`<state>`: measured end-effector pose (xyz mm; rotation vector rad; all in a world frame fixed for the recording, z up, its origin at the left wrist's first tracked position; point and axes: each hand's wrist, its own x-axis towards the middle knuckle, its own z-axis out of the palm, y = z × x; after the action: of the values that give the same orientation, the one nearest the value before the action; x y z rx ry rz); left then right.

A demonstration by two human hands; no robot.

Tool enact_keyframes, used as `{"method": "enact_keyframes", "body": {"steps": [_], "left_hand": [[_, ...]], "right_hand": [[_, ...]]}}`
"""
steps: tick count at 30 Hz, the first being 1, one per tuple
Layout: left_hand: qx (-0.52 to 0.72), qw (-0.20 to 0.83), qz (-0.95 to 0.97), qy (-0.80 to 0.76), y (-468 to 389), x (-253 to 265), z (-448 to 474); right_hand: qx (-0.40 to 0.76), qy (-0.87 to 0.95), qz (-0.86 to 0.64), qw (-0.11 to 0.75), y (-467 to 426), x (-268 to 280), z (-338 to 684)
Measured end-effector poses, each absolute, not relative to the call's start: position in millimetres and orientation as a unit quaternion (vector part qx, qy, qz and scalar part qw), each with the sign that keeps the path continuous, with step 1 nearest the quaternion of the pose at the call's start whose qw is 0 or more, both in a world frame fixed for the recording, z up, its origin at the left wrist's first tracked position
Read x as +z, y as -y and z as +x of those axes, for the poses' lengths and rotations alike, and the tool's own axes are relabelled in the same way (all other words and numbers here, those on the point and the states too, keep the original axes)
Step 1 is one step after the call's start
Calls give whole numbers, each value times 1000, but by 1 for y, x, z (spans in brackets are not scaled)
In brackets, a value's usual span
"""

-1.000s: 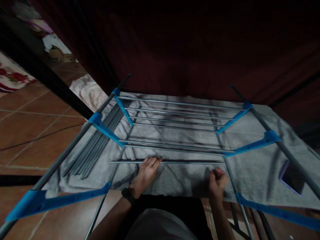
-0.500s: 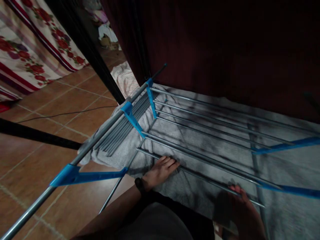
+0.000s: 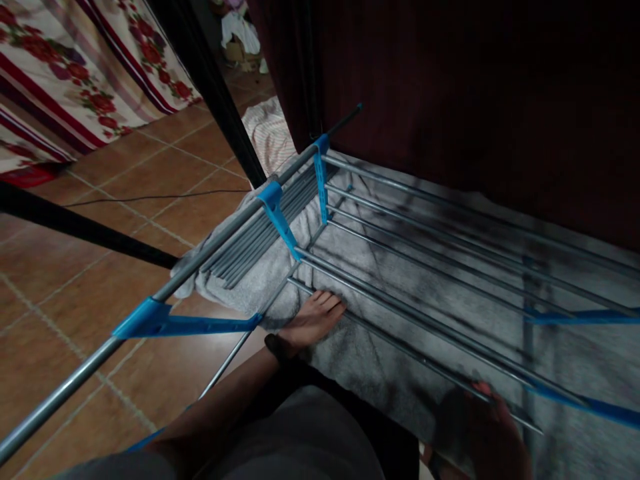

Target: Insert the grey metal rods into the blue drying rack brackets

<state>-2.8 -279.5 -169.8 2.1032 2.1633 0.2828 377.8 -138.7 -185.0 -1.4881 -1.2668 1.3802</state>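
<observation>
A loose grey metal rod [image 3: 400, 343] lies across the near side of a metal drying rack [image 3: 390, 287] with blue plastic brackets [image 3: 280, 213]. My left hand [image 3: 315, 320], a dark band at its wrist, is closed over this rod close to its left end. Near the other end, my right hand [image 3: 500, 420] grips the same rod, its fingertips showing above it; much of this hand is in shadow. Under the rack spreads a grey blanket [image 3: 370, 360]. Several more grey rods [image 3: 250, 247] rest side by side on the blanket, beyond the rack's left side bar [image 3: 210, 257].
Black posts [image 3: 220, 100] stand at the left, beside a floral curtain [image 3: 95, 87]. A dark maroon curtain [image 3: 450, 100] hangs behind the rack. Brown floor tiles [image 3: 55, 287] carry a thin black cable [image 3: 165, 197]. A striped cloth [image 3: 270, 133] lies beyond.
The view has shifted, so the rack sits farther right. My left hand has slid a little toward the rod's left end. My right hand keeps its place on the rod.
</observation>
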Motion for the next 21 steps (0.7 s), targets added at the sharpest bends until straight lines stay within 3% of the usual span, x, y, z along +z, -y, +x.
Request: {"method": "enact_keyframes", "body": {"steps": [8, 14, 21], "left_hand": [[73, 35, 704, -706, 278, -169, 2], [90, 18, 696, -712, 280, -170, 5], [78, 6, 697, -713, 280, -169, 8]], "right_hand": [[505, 525, -577, 370, 141, -178, 368], [530, 430, -591, 430, 142, -194, 374], [543, 423, -581, 433, 140, -205, 386]]}}
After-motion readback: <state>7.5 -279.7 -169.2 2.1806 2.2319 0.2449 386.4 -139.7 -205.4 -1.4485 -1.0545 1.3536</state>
